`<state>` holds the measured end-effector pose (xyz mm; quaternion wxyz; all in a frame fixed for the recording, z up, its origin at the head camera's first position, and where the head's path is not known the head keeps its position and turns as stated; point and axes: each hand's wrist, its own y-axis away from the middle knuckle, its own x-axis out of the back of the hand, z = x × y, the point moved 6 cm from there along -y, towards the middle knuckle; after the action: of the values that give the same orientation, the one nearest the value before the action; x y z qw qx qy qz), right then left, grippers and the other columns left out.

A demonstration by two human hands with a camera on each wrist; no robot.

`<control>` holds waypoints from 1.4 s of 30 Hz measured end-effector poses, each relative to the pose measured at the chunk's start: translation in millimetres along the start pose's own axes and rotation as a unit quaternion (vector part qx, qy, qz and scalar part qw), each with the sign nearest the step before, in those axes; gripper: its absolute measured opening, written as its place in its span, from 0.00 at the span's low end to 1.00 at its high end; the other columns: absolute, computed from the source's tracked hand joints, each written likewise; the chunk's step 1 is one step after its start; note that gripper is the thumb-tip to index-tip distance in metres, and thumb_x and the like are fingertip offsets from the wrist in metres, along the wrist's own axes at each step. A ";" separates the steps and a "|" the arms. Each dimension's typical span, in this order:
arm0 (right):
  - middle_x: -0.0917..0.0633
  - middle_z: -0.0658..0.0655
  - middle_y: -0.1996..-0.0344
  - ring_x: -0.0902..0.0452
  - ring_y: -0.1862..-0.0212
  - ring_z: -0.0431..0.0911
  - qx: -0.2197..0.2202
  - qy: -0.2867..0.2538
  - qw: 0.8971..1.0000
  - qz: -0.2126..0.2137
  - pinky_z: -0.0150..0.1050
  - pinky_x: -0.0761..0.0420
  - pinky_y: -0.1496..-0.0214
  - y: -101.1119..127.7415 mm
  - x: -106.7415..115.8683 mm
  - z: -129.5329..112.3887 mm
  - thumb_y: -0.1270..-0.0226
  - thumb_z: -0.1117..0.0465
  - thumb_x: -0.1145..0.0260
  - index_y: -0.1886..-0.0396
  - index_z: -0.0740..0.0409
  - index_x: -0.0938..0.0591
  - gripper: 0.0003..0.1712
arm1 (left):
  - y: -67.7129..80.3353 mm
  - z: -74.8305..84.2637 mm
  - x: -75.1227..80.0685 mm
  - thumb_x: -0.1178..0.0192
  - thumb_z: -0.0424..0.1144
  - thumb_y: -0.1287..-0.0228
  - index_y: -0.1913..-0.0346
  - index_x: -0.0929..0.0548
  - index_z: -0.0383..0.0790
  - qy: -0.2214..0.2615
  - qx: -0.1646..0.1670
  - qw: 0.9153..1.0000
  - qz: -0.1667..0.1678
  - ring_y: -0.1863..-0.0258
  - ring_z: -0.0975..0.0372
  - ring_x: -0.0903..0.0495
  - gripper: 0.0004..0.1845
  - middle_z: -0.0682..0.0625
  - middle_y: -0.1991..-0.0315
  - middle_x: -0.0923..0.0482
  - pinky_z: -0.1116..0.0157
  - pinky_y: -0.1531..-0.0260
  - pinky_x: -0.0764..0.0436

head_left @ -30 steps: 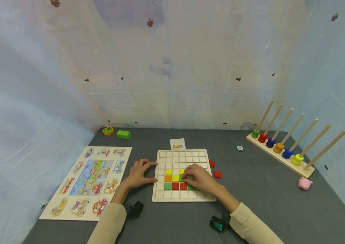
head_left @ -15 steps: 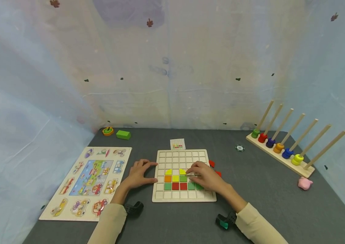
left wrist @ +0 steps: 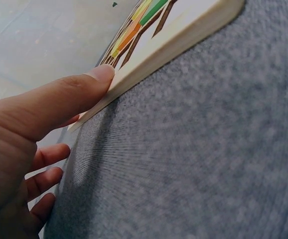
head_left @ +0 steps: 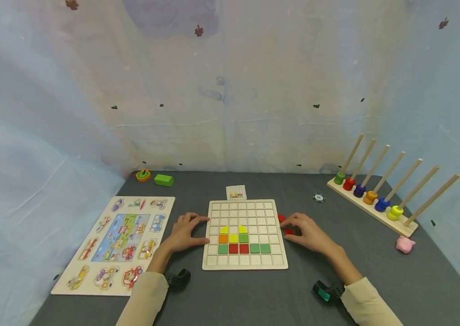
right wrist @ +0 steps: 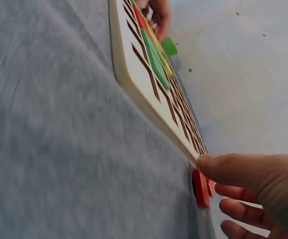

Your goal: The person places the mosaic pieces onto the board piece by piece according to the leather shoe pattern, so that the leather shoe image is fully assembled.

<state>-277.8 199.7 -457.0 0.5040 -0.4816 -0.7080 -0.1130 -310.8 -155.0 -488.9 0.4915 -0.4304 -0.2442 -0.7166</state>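
right hand (head_left: 309, 233) is off the grid board (head_left: 245, 262) now, down on the grey mat just beside the board's right edge, right on top of the loose red tiles (head_left: 282, 218). in the right wrist view the thumb (right wrist: 233, 169) sits over a red tile (right wrist: 201, 188) with the other fingers curling below it, so it looks like a pinch forming, but i can't tell whether the tile is truly gripped yet. left hand (head_left: 184, 233) rests with relaxed fingers on the mat, thumb tip (left wrist: 101, 73) pressed against the board's left edge, holding nothing, just bracing.

on the board: two yellow pieces on top, then orange, yellow, green, then a row of green, red, red, green, green (head_left: 265, 248). the small pattern card (head_left: 236, 193) lies just beyond the far edge.

to do this pick cleanly, my read is: take one tile only, by its opposite edges, so the second red one isn't dragged along. lift it clear of the raised board rim before travelling over. check the card for the cell, lower it flat, and let the left thumb brace the board against sliding.
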 end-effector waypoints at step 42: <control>0.18 0.48 0.66 0.27 0.61 0.40 0.117 -0.049 0.992 0.002 0.36 0.27 0.57 -32.2 -48.0 -57.4 0.44 0.61 0.29 0.66 0.53 0.17 0.06 | 0.6 1.4 0.1 0.33 0.60 0.52 0.38 0.27 0.54 -0.003 0.000 1.000 0.000 0.45 0.48 0.40 0.36 0.43 0.41 0.37 0.42 0.47 0.41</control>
<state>-267.4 118.9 -459.2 0.5224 -0.4256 -0.7389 -0.0044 -309.7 -154.2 -488.0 0.4906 -0.4324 -0.2463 -0.7154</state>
